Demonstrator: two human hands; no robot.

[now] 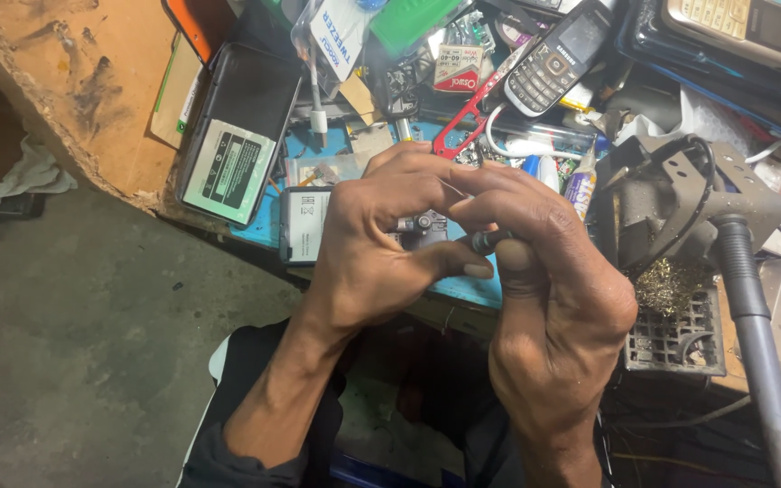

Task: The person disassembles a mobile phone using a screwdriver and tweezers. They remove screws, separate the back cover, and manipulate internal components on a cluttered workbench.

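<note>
My left hand (374, 242) and my right hand (549, 294) meet over the front edge of a cluttered workbench. Both pinch a small dark metal part (424, 225), with my fingertips closing around it from either side. My right thumb and forefinger press a tiny dark piece (484, 241) at its right end. Most of the part is hidden by my fingers. A phone battery with a white label (303, 223) lies flat just left of my left hand.
An open black phone back with a green-and-white battery (232, 154) lies at the left. A dark keypad phone (553, 59), red tweezers (458, 122), a soldering-iron stand (680, 194) with brass wool and a grey hose (757, 334) crowd the bench. Concrete floor lies below left.
</note>
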